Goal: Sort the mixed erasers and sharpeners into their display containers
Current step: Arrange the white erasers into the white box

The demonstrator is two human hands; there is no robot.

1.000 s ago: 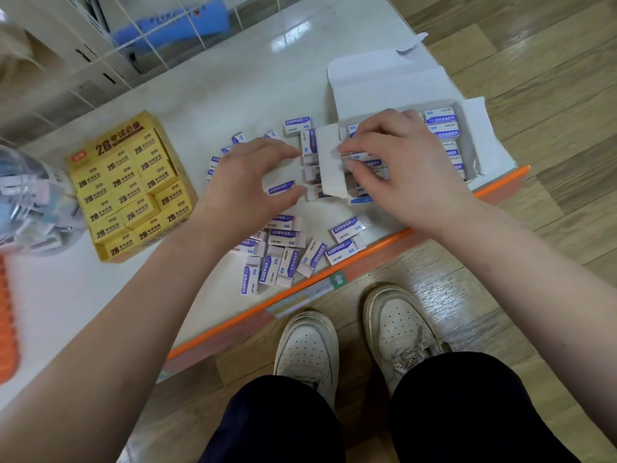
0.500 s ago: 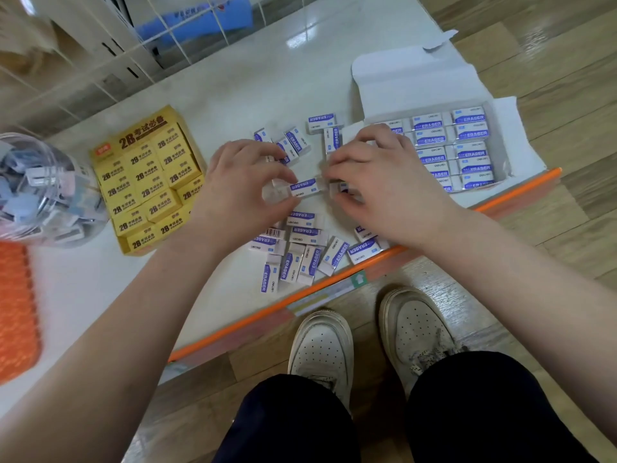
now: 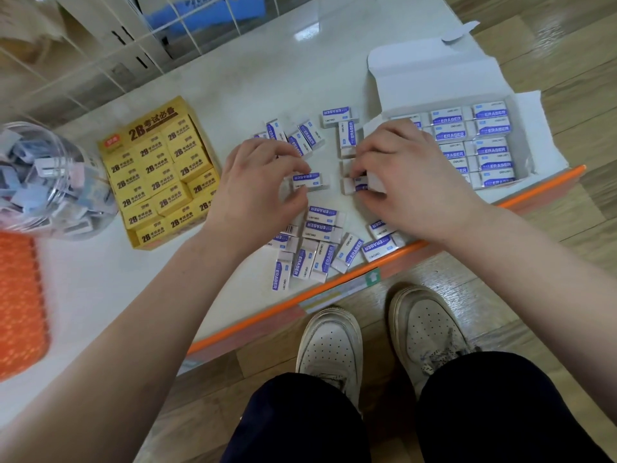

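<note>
White paper-sleeved block eraser (image 3: 310, 181) pinched by left hand (image 3: 263, 182) fingers; right hand (image 3: 410, 182) fingers curl round second eraser (image 3: 350, 187).

A white glossy table (image 3: 253, 78) fills the upper half of the view. Along its near edge runs an orange strip (image 3: 233, 330), and on that strip sits a pale label (image 3: 337, 293) with a green arrow. At the table's left end lies an orange textured mat (image 3: 20, 305), cut by the frame. Behind the table's far edge stands a white wire grid (image 3: 100, 61), with something blue (image 3: 200, 15) behind it. Below the table's near edge, on a wood floor (image 3: 567, 262), are 2 white shoes (image 3: 330, 345) and dark trousers (image 3: 300, 422).
</note>
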